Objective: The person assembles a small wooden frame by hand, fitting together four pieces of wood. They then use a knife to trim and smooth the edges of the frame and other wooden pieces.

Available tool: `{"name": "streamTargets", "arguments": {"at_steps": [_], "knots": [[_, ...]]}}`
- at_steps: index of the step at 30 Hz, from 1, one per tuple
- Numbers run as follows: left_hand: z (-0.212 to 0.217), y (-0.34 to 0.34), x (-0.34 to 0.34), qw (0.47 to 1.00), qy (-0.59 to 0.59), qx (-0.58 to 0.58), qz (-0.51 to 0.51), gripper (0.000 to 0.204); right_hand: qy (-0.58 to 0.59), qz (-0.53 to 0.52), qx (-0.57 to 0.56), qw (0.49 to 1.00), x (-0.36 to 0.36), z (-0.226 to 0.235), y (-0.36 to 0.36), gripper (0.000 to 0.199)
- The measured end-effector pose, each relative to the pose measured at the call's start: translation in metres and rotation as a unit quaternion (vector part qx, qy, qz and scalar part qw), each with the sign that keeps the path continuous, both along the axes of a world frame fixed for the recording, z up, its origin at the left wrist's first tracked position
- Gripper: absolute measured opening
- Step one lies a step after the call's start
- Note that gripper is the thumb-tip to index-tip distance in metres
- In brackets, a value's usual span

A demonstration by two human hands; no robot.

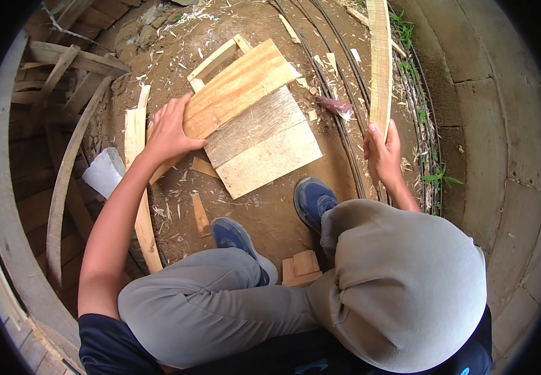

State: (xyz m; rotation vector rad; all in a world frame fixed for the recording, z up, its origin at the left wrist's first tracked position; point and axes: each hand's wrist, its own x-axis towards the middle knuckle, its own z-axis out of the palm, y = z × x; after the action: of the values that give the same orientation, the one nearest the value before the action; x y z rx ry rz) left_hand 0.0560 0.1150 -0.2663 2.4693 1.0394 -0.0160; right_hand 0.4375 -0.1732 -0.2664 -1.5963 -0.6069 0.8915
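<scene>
My left hand (pixel 173 128) grips the left end of a yellowish wooden board (pixel 245 84), its thumb along the near edge and its fingers partly hidden. That board lies beside a greyer plank (pixel 258 128) and a pale plank (pixel 270 161), together making a tilted panel in front of my feet. A light wooden frame piece (pixel 213 60) sticks out from under its far side. On the right, my right hand (pixel 384 156) is closed around the lower end of a long pale wooden strip (pixel 380 69), which reaches up past the top of the view.
Small wood blocks (pixel 302 267) lie between my shoes. Dark rods or cables (pixel 339 81) run along the ground at right, near a reddish packet (pixel 334 106). A concrete wall (pixel 483 137) borders the right side. Stacked timber (pixel 64 131) and a white bag (pixel 105 172) stand at left.
</scene>
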Motion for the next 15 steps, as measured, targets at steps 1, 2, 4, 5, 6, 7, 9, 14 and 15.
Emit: {"name": "streamTargets", "arguments": {"at_steps": [1,2,4,5,6,7,9,14,15], "knots": [[0.0,0.001,0.003,0.999,0.0,-0.039,-0.009,0.116,-0.002,0.0,-0.005,1.0,0.0,0.001,-0.001,0.017],[0.001,0.0,0.004,0.999,-0.023,-0.031,-0.003,0.112,-0.006,0.002,-0.006,1.0,0.0,0.002,-0.001,0.018],[0.006,-0.001,0.009,0.997,-0.07,-0.015,0.009,0.104,-0.013,0.006,-0.011,1.0,0.001,0.004,0.0,0.019],[0.012,-0.001,0.017,0.996,-0.08,-0.02,0.02,0.102,-0.016,0.006,-0.012,1.0,0.003,0.004,-0.001,0.019],[0.018,0.0,0.026,0.995,-0.089,-0.025,0.031,0.1,-0.02,0.007,-0.013,1.0,0.004,0.003,-0.002,0.019],[0.022,0.0,0.034,0.994,-0.098,-0.029,0.044,0.099,-0.022,0.009,-0.014,1.0,0.005,0.003,-0.002,0.02],[0.019,0.004,0.048,0.994,-0.097,-0.025,0.041,0.097,-0.023,0.003,-0.014,1.0,0.007,0.0,-0.003,0.02],[0.004,0.008,0.072,0.998,-0.046,-0.029,0.026,0.103,-0.02,-0.003,-0.017,1.0,0.005,-0.001,-0.002,0.019],[0.003,0.009,0.071,0.998,-0.043,-0.033,0.021,0.104,-0.017,0.0,-0.018,1.0,0.004,-0.001,-0.004,0.019]]}}
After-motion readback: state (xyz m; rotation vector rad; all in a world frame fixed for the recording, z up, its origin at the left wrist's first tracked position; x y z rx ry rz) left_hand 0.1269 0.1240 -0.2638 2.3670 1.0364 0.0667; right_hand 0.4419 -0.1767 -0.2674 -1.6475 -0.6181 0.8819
